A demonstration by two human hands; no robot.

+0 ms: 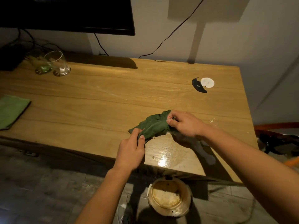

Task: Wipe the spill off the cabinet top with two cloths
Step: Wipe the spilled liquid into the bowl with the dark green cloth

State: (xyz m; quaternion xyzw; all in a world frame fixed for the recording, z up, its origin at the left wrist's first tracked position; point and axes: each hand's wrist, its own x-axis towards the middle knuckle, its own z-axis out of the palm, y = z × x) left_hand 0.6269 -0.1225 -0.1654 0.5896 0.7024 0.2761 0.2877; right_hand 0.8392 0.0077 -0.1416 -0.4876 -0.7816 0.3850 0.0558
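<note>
While both my hands (131, 147) (184, 122) pinch the dark cloth's (153, 125) ends, wet spill (163, 155) lies toward the worktop's (97, 97) near edge.

We see the left hand (131, 151) and right hand (184, 123) pinching opposite ends of a dark green cloth (153, 125) on the cabinet top (113, 94). Wet sheen (163, 157) at 6 o'clock of it. Second, lighter cloth (11, 110) lies flat, well apart at 9 o'clock.
</note>
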